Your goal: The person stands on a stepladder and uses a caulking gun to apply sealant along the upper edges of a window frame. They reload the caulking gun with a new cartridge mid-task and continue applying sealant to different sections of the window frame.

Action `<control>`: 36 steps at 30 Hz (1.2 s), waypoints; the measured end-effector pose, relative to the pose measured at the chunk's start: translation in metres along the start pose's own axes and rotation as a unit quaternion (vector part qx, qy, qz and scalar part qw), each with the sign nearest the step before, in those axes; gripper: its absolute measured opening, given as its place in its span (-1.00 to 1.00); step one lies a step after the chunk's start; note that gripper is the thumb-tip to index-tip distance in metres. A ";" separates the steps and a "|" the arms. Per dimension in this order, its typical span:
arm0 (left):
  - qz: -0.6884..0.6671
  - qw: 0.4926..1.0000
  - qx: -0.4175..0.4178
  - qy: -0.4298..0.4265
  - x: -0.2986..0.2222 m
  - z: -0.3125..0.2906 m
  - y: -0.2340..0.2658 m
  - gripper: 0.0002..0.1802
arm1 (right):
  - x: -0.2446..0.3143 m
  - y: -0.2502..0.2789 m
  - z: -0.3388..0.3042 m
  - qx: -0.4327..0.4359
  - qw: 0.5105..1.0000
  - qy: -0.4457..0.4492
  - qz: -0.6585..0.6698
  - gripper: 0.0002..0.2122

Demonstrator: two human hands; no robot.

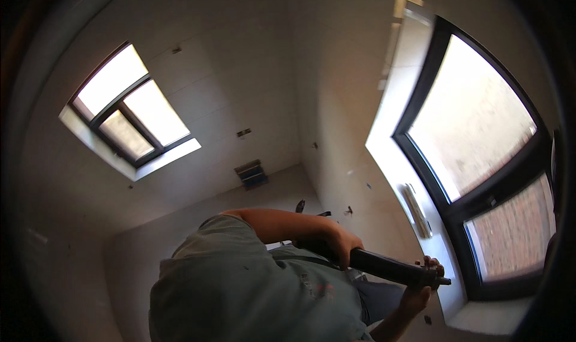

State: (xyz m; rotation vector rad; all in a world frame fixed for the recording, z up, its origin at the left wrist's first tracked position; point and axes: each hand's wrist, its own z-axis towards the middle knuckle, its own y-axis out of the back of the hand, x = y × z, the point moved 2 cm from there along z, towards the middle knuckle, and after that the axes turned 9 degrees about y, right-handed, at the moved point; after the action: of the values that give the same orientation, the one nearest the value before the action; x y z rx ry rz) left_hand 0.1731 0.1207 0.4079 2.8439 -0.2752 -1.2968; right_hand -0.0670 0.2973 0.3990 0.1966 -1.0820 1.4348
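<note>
Looming at right, the window (pixel 489 199) is running into the view's dark edge. The shirt (pixel 228 288) is being cut off below. The black tube (pixel 384 264) is slanting down toward the window side, its rear disappearing under the arm. The left hand (pixel 344 243) is wrapping it; the right hand (pixel 422 287), blurring, is clasping it near the tip, its fingers partly hiding behind.
</note>
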 end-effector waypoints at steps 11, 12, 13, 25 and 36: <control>-0.062 0.994 -0.080 -0.037 0.050 -0.037 0.003 -0.57 | -0.047 -0.045 0.030 -0.004 0.998 -0.065 -0.006 -0.09; -0.060 0.994 -0.088 -0.038 0.053 -0.043 0.003 -0.56 | -0.050 -0.048 0.032 -0.003 0.997 -0.075 0.001 -0.11; -0.063 0.992 -0.105 -0.045 0.054 -0.047 0.003 -0.56 | -0.054 -0.049 0.035 -0.005 0.994 -0.105 -0.008 -0.11; -0.099 0.990 -0.097 -0.027 0.081 -0.054 -0.004 -0.49 | -0.080 -0.045 0.033 0.045 0.993 -0.109 0.007 -0.16; -0.072 0.994 -0.067 0.056 0.047 -0.051 0.014 -0.31 | -0.060 -0.058 0.035 -0.087 0.975 -0.183 0.094 -0.45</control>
State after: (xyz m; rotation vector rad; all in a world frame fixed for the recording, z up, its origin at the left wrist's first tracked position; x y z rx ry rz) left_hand 0.2389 0.0956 0.4075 2.8535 0.0165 -1.1232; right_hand -0.0209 0.2196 0.4050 0.2437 -1.5574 1.4969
